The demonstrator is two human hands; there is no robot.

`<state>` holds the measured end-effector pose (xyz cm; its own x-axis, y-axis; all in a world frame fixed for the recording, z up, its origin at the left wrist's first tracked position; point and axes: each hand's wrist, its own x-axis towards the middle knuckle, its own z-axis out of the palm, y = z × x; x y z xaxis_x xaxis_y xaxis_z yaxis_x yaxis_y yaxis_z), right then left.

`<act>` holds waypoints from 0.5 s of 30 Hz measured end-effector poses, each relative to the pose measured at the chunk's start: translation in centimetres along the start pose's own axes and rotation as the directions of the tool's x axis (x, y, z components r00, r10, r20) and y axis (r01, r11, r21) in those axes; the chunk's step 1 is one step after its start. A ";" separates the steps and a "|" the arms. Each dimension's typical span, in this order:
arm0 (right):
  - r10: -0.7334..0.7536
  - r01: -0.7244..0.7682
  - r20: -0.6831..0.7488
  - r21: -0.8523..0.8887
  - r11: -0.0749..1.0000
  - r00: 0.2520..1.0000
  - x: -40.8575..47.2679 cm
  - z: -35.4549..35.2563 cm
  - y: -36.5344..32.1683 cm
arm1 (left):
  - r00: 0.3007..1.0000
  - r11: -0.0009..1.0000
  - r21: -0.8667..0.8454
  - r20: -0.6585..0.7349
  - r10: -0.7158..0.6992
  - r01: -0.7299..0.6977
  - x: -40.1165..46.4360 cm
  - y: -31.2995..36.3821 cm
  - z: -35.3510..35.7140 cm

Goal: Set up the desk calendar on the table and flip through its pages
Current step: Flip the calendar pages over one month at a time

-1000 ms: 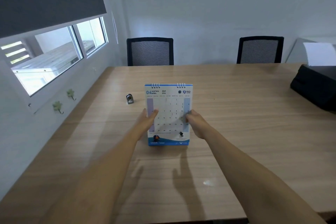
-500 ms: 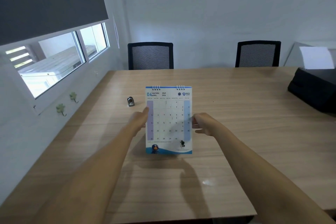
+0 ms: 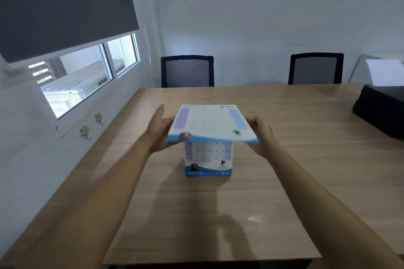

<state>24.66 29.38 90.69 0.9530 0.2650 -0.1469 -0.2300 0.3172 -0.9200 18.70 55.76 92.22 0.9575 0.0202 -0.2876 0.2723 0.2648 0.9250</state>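
Desk calendar [image 3: 208, 159] standing upright on the wooden table [image 3: 306, 137], its top page [image 3: 209, 123] lifting nearly flat, left hand [image 3: 160, 132] pinching the page's left edge, right hand [image 3: 261, 135] gripping its right edge, remaining pages showing below, blurred.

Near edge of table [image 3: 196, 236]: bare wood between the 2 forearms, open for a hand to pass.
Centre: desk calendar [image 3: 208, 159] stands upright, its lifted page [image 3: 209, 124] spread near-flat above it, blocking the way from above.
Page sides: left hand [image 3: 160, 132] and right hand [image 3: 261, 137] fill the room at both edges.
Left strip: open tabletop along the wall; 2 hooks [image 3: 86, 132] jut from the wall.
Right: open wood, then a black bag [image 3: 380, 111] at the far right edge.
Far side: bare wood behind the calendar; 2 chairs [image 3: 187, 71] close off the far edge.
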 end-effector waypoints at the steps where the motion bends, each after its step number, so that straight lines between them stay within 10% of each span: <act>1: -0.076 0.076 0.004 -0.085 0.993 0.997 0.0 0.8 -0.2 | 0.999 0.998 -0.033 0.002 0.052 -0.052 0.0 0.8 0.4; 4: -0.270 0.283 0.102 -0.524 0.803 0.957 0.3 2.3 -0.9 | 0.981 0.981 -0.016 0.023 0.194 -0.194 0.3 2.4 1.5; 7: -0.375 0.437 0.289 -0.799 0.412 0.881 1.0 2.9 -1.4 | 0.935 0.879 0.357 -0.041 0.351 -0.314 0.5 3.5 3.5; 11: -0.248 0.317 0.332 -0.943 -0.102 0.910 3.4 2.4 -1.3 | 0.907 0.382 0.903 0.020 0.420 -0.197 2.7 3.8 4.0; 15: -0.179 0.237 0.272 -0.952 -0.191 0.946 4.8 1.7 -0.7 | 0.933 0.135 0.986 0.045 0.356 -0.099 4.2 3.1 3.2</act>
<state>29.08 31.96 91.20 0.8888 0.4411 0.1246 0.4580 -0.8650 -0.2050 23.83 53.62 94.65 0.9950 0.0696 0.0723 0.0352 -0.9168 0.3977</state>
